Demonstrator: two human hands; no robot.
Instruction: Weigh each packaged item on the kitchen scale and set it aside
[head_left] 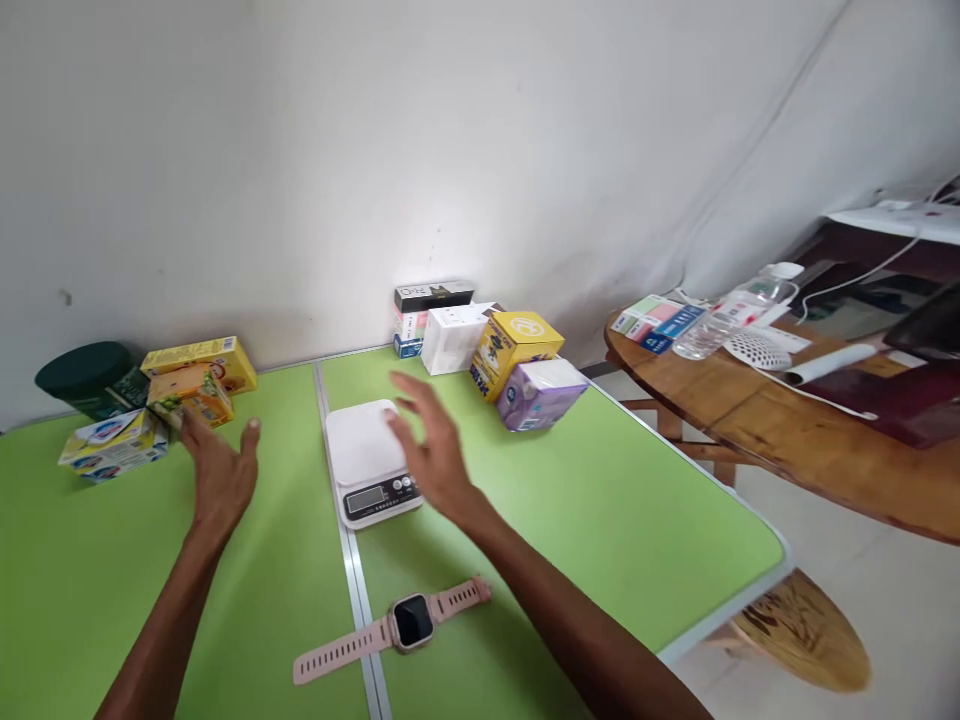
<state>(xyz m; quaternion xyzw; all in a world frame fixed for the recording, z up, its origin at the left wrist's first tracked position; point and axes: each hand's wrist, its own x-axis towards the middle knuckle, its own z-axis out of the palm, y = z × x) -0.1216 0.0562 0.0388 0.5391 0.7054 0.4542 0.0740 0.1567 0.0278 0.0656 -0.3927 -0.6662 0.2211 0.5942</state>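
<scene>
Orange box (196,392) lies just ahead of my L hand (221,475) and a bit to its L, long axis roughly L–R; my R hand (439,455) is well apart from it. L hand's open, thumb wide of the fingers, fingertips at the near side of the orange box, by the yellow-white box (116,445); can't tell if they're touching. R hand's empty, thumb & fingers spread, over the R edge of the digital kitchen scale (364,440), nr its display (365,500).
</scene>
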